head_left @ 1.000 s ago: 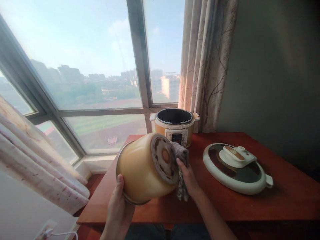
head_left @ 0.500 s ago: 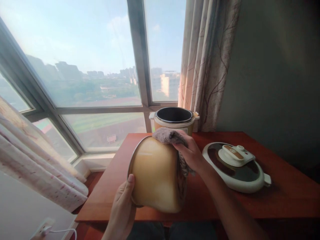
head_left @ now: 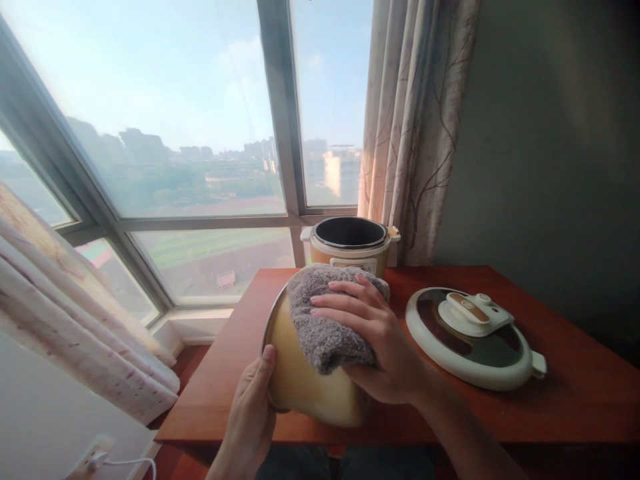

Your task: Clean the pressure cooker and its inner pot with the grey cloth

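Observation:
A gold-coloured inner pot (head_left: 310,400) is tipped on its side over the table, its rim facing left. My left hand (head_left: 253,400) grips that rim, thumb on the outer wall and fingers hidden inside. Across the upper side of the pot lies a fluffy grey cloth (head_left: 315,320). My right hand (head_left: 375,327) holds this cloth against the pot, fingers laid over it and thumb low by its edge. Behind the pot stands the cooker body (head_left: 353,250), uncovered, with a dark interior.
A white-rimmed cooker lid (head_left: 480,337) with a dark top rests at the right of the reddish wooden table (head_left: 220,393). Large windows (head_left: 200,133) and curtains (head_left: 410,133) stand behind. At lower left a white cable is plugged into a wall socket (head_left: 95,457).
My right hand has moved from the pot's far upper edge onto its near side. The cloth, bunched before, is now spread over the wall. My left hand keeps its grip.

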Tool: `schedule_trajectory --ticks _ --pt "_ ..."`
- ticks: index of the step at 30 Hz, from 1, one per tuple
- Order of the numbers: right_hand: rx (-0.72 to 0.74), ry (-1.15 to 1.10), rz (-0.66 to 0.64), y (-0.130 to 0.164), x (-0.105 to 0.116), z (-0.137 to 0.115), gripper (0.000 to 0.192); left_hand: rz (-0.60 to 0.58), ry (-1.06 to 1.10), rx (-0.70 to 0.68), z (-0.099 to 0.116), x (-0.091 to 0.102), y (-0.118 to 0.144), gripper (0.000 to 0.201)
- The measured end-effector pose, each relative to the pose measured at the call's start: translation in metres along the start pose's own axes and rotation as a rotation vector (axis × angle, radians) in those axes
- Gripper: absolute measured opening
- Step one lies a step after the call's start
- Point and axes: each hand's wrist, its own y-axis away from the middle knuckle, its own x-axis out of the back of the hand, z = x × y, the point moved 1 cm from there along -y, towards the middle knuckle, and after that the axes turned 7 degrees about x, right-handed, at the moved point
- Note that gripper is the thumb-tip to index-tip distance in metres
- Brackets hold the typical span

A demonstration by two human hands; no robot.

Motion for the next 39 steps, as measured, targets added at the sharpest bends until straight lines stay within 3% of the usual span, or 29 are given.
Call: schedule_trajectory --ticks 4,8,11,19,23,25,27,29,32,35,39 --pt "-0.152 -0.129 0.185 0.004 0.003 0.037 0.047 -0.012 -0.036 0.060 0.000 0.003 0.001 0.062" --pt "-0.455 -0.338 0.337 0.018 -0.006 0.072 0.038 0.002 0.019 0.034 0.001 0.007 0.001 0.061" --pt "-0.694 -0.424 0.416 0.033 -0.021 0.086 0.045 0.042 0.066 0.016 -0.001 0.010 -0.001 0.062" --pt "-1.096 -0.599 0.613 0.085 -0.076 0.081 0.058 0.131 0.136 -0.020 -0.008 0.012 -0.002 0.070" --pt "-1.246 -0.650 0.881 0.102 -0.108 0.060 0.052 0.127 0.187 -0.057 -0.010 0.006 0.000 0.071" --pt "-1.226 -0.648 0.990 0.105 -0.125 0.039 0.053 0.118 0.233 -0.068 -0.010 0.001 0.001 0.067" --pt "-1.171 -0.582 1.013 0.107 -0.140 0.016 0.056 0.113 0.273 -0.087 -0.011 -0.003 0.002 0.061" --pt "-1.049 -0.416 0.963 0.109 -0.152 0.000 0.061 0.126 0.293 -0.110 -0.011 -0.007 0.004 0.056" --pt "-0.736 -0.147 0.806 0.109 -0.157 -0.006 0.057 0.170 0.301 -0.136 -0.011 -0.011 0.005 0.053" --pt "-0.488 -0.010 0.616 0.100 -0.146 -0.001 0.044 0.173 0.308 -0.120 -0.011 -0.012 0.006 0.053" --pt "-0.369 0.020 0.447 0.065 -0.108 -0.017 0.048 0.156 0.240 -0.114 -0.007 -0.008 0.005 0.061"
